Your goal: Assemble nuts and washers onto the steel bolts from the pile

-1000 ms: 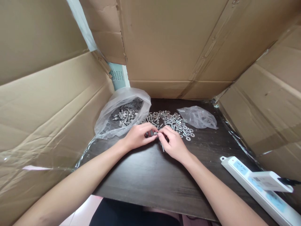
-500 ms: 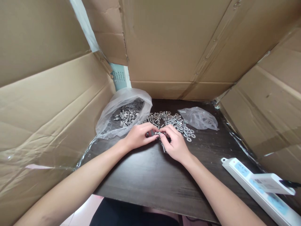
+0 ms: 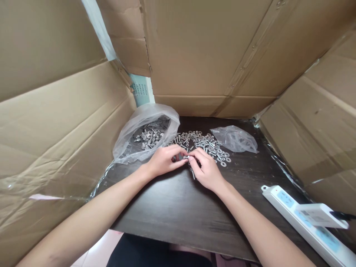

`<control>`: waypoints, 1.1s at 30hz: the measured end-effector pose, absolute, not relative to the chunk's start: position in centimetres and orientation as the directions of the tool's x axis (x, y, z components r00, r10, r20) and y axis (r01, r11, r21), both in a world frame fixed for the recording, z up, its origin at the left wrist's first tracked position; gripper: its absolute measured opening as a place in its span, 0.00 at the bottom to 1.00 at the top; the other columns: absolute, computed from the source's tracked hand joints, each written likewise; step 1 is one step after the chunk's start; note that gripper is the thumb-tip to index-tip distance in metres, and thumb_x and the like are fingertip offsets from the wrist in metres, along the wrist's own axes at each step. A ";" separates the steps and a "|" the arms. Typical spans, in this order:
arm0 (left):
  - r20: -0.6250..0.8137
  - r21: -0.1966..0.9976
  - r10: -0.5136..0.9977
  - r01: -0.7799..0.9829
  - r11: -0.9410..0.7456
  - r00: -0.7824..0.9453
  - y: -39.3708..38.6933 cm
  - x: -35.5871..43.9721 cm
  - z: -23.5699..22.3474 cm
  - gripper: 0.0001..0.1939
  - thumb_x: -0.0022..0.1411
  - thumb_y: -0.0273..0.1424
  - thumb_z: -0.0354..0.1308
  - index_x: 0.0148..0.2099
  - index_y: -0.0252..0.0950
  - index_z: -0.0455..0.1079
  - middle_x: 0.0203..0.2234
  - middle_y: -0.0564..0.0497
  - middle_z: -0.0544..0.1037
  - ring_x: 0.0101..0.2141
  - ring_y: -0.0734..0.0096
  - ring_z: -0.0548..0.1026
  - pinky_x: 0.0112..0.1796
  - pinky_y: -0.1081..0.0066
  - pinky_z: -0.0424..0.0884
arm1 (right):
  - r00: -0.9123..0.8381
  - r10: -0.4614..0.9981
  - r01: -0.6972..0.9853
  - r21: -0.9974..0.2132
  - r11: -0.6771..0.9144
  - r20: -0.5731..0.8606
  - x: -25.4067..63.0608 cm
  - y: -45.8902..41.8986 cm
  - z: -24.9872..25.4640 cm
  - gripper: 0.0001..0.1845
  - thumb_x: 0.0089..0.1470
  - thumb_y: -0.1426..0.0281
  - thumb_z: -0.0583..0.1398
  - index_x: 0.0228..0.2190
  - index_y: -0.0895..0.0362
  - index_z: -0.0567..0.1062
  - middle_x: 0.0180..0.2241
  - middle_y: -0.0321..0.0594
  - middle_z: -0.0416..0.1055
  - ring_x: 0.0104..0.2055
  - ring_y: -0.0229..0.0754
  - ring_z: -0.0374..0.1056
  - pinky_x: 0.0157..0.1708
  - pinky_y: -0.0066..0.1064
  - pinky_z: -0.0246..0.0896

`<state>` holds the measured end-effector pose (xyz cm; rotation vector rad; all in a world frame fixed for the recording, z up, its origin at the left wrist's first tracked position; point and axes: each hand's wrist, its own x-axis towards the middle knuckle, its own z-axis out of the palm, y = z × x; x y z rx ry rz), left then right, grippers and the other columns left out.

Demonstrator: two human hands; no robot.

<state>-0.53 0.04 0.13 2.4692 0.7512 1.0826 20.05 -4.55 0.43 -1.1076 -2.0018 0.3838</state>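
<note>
Between the fingertips of both hands is a small silver bolt [image 3: 186, 157], lying roughly sideways. My left hand [image 3: 167, 159] pinches its left end with thumb and forefinger. The fingers of my right hand [image 3: 204, 165] close on its right end and cover it, so any nut or washer there is hard to make out. Another bolt [image 3: 193, 175] points down below the right fingers; whether the hand holds it or it lies on the table I cannot tell. Just beyond the hands spreads a pile of loose bolts, nuts and washers [image 3: 207, 142].
A clear plastic bag [image 3: 122, 148] with bolt pieces inside lies open at the left. A smaller crumpled bag [image 3: 236, 139] rests right of the pile. The dark table [image 3: 167, 207] has cardboard walls [image 3: 211, 48] around it. A white power strip [image 3: 294, 215] with a plugged-in adapter lies at the right.
My right thumb and fingers have shifted slightly on the bolt, covering more of its right end. The left hand keeps its place.
</note>
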 end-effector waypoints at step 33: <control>0.574 0.508 0.586 0.312 -0.803 0.572 0.0 -0.5 0.2 0.07 0.69 0.33 0.62 0.45 0.35 0.75 0.34 0.51 0.80 0.28 0.75 0.76 0.31 0.75 0.71 | -0.266 0.817 0.573 -0.597 0.561 0.512 20.0 -4.6 0.6 0.08 0.68 0.71 0.55 0.38 0.55 0.73 0.36 0.42 0.71 0.37 0.46 0.70 0.38 0.37 0.64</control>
